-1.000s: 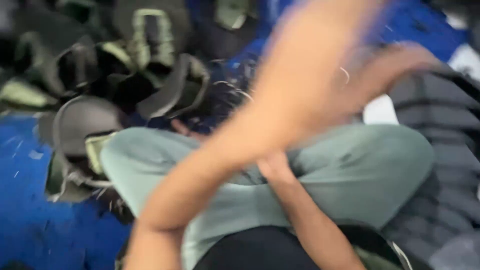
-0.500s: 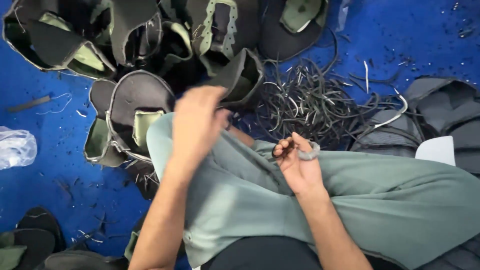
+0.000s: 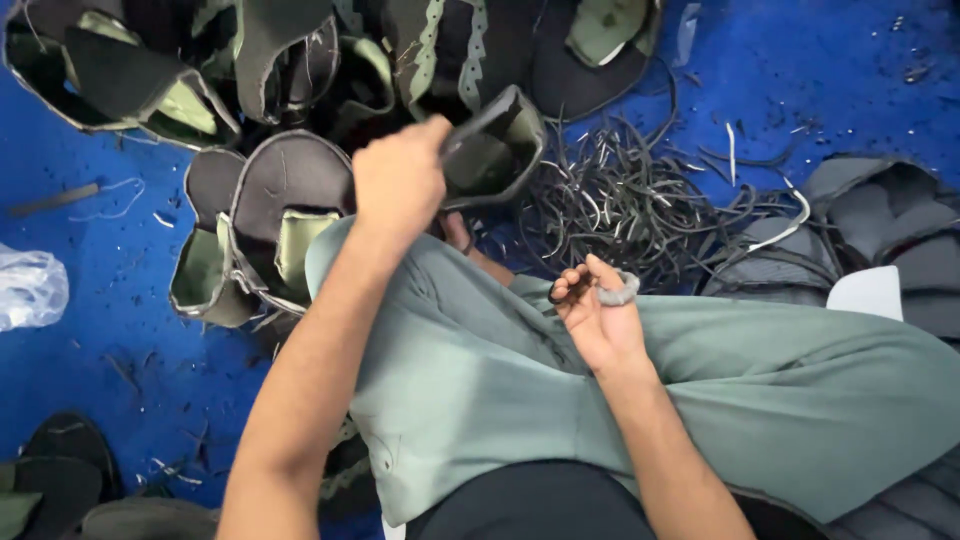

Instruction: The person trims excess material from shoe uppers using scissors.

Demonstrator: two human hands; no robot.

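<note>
My left hand [image 3: 400,180] grips the edge of a black and olive-green fabric shoe piece [image 3: 495,150], lifted off the pile in front of my knees. My right hand [image 3: 597,315] rests on my thigh and holds small scissors [image 3: 600,290], with a grey-wrapped loop around a finger and dark blades between the fingertips. I sit cross-legged in pale green trousers [image 3: 700,390] on a blue floor.
A heap of black and green shoe pieces [image 3: 270,80] lies ahead and to the left. A tangle of thin black trimmed strips [image 3: 630,200] lies ahead right. A stack of grey pieces [image 3: 880,230] is at right, a clear plastic bag [image 3: 30,290] at left.
My left arm swung back from the right, reached forward and took hold of a shoe piece from the pile. The right hand stayed on my thigh with the scissors.
</note>
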